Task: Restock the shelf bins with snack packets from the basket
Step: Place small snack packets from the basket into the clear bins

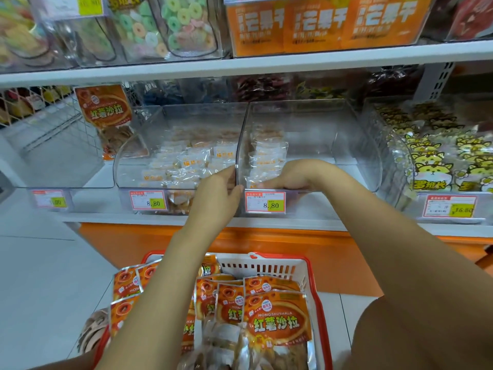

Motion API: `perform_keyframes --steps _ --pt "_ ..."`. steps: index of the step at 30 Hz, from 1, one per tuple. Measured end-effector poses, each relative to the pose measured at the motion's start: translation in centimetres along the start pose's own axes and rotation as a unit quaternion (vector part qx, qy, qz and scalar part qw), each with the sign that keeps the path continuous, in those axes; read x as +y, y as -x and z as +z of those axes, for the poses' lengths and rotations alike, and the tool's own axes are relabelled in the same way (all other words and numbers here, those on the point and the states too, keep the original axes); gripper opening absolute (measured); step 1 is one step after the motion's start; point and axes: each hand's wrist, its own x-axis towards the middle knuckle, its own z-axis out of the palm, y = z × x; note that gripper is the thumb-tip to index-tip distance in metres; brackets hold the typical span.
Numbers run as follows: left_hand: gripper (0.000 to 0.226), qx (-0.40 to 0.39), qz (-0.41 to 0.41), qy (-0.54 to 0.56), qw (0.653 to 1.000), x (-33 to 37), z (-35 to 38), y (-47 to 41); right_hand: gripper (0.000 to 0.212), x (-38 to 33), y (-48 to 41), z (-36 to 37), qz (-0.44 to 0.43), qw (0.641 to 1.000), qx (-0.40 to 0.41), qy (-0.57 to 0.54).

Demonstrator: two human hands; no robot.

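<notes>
A red and white basket [280, 259] sits low in front of me, full of orange snack packets [277, 321]. On the shelf above stand two clear bins side by side. The left bin [138, 166] holds several small clear-wrapped packets [192, 161]. The right bin [333, 145] is mostly bare, with a few small packets at its left side. My left hand [216, 193] grips the right bin's front left corner, at the wall between the two bins. My right hand [290, 174] curls over that bin's front lip. One orange packet [104, 108] stands left of the bins.
Price tags [265, 201] hang on the bin fronts. A bin of yellow cat-print packets [440, 161] stands to the right. The upper shelf [240, 68] carries candy jars and orange boxes. A wire rack [53, 121] is at the left, and an orange base panel [333, 252] runs below the shelf.
</notes>
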Motion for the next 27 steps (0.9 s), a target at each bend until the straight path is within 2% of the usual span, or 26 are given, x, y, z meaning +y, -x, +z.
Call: perform_keyframes --steps 3,5,7,8,9,11,13,15,18,21,24,27 --pt "0.034 0.051 0.01 0.069 0.996 -0.7 -0.8 2.7 0.055 0.1 1.4 0.6 -0.023 0.982 0.12 0.146" --pt "0.025 0.069 0.008 0.075 0.995 -2.0 -1.1 4.6 0.054 0.2 2.5 1.2 -0.054 0.966 0.219 0.128" --pt "0.01 0.049 -0.035 0.053 0.997 -3.5 -1.1 6.4 0.048 0.6 3.8 1.9 -0.12 0.941 0.302 0.093" --pt "0.017 0.019 -0.071 0.025 0.997 -4.1 -0.8 7.2 0.047 0.9 4.6 2.4 -0.153 0.935 0.308 0.084" --pt "0.025 -0.034 -0.111 -0.02 0.993 -4.8 -0.4 8.1 0.046 1.1 5.4 3.0 -0.179 0.937 0.288 0.082" --pt "0.029 -0.169 -0.193 -0.116 0.959 -5.7 1.0 9.7 0.047 2.0 6.8 4.6 -0.183 0.956 0.202 0.105" --pt "0.034 -0.278 -0.245 -0.185 0.91 -6.0 3.0 11.1 0.042 4.3 6.8 7.0 -0.11 0.969 0.107 0.191" --pt "0.044 -0.342 -0.257 -0.226 0.875 -6.2 5.1 12.6 0.028 7.7 6.0 9.8 -0.016 0.965 0.044 0.257" --pt "0.054 -0.376 -0.237 -0.281 0.85 -6.8 7.6 14.9 0.015 11.5 5.6 13.2 0.038 0.974 -0.02 0.222" --pt "0.047 -0.368 -0.251 -0.304 0.842 -7.3 8.9 16.0 0.014 13.6 5.7 16.0 0.072 0.983 -0.063 0.156" --pt "0.037 -0.359 -0.26 -0.296 0.846 -6.9 9.3 16.2 0.019 15.3 4.7 18.6 0.097 0.991 -0.073 0.059" --pt "0.033 -0.334 -0.289 -0.222 0.869 -6.8 8.7 15.9 0.011 15.3 4.7 19.5 0.083 0.992 -0.076 0.063"
